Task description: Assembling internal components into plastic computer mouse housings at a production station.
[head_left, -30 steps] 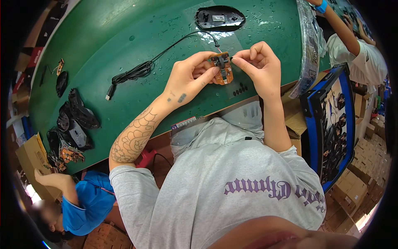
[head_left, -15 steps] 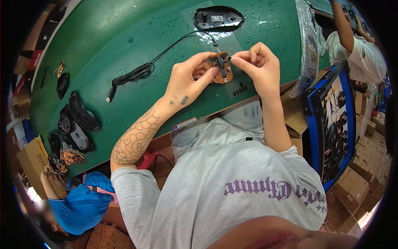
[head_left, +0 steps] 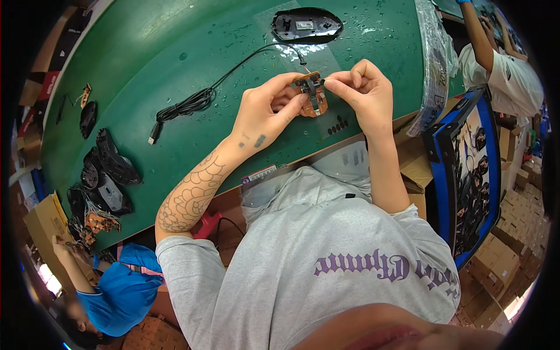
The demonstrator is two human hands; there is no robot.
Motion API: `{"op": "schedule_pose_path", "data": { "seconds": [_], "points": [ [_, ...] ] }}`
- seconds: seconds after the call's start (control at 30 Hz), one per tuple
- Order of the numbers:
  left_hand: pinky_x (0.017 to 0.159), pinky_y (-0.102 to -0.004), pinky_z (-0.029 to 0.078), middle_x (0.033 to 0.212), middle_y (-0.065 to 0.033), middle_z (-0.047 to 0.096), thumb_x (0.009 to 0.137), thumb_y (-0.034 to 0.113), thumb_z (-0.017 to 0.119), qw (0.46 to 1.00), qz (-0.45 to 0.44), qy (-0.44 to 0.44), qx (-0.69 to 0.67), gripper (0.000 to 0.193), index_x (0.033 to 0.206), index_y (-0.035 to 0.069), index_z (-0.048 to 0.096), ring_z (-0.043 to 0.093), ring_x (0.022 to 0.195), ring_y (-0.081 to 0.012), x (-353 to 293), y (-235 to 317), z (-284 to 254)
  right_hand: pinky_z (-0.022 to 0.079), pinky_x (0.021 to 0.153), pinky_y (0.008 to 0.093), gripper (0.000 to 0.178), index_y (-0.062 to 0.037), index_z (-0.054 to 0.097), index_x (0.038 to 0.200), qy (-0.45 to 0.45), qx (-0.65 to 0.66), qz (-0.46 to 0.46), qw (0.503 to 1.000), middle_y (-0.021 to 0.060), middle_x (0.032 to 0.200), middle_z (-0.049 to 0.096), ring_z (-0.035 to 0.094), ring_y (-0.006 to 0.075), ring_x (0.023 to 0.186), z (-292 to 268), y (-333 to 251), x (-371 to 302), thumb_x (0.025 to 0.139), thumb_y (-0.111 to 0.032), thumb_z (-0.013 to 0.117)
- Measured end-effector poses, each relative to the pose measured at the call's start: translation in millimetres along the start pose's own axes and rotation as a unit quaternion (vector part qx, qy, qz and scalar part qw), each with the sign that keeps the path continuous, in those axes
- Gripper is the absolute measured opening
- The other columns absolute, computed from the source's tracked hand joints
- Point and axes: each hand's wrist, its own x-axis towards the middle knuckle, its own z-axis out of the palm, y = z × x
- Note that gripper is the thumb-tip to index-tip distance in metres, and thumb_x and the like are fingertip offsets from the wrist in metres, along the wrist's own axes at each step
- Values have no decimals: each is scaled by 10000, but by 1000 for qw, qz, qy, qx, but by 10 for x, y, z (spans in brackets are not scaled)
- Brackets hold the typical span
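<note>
My left hand (head_left: 269,107) is closed on the left edge of a small orange-brown circuit board (head_left: 319,107) with black parts on it, held just above the green table. At the board's upper right corner, my right hand (head_left: 368,96) pinches a small black piece (head_left: 324,83), partly hidden by the fingertips. A black cable (head_left: 248,60) with thin wires at its end leads to the board; its coiled bundle (head_left: 189,104) and USB plug (head_left: 153,135) lie to the left. Beyond my hands lies an opened black mouse shell (head_left: 307,26), inner side up.
Several small black oval pads (head_left: 338,125) lie near the table's front edge. Black mouse shells (head_left: 105,169) and loose circuit boards (head_left: 100,223) are piled at the left. A blue-framed bin (head_left: 446,181) of dark parts stands right. Two co-workers are nearby, one in blue (head_left: 125,294).
My hands and the circuit board stay almost still. At the lower left, the co-worker in blue has shifted and raised an arm; the co-worker at the upper right has moved their arms.
</note>
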Motion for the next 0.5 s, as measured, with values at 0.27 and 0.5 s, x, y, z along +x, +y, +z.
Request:
{"op": "schedule_pose_path", "data": {
  "seconds": [0.27, 0.5],
  "points": [
    [630, -182, 516, 882, -70, 720, 897, -21, 640, 1000, 12, -7, 11, 318, 1214, -21, 619, 680, 723, -99, -5, -24, 3, 534, 690, 209, 393, -97, 399, 737, 6, -7, -3, 1000, 116, 843, 729, 651, 111, 737, 17, 10, -4, 775, 78, 749],
    [650, -188, 531, 897, -77, 724, 896, -29, 638, 1000, 20, -5, 10, 320, 1216, -23, 617, 699, 757, -114, -6, 14, 7, 533, 680, 212, 405, -101, 391, 719, 29, 8, -13, 999, 115, 846, 731, 646, 110, 725, 87, 21, -37, 774, 75, 751]
  ]
}}
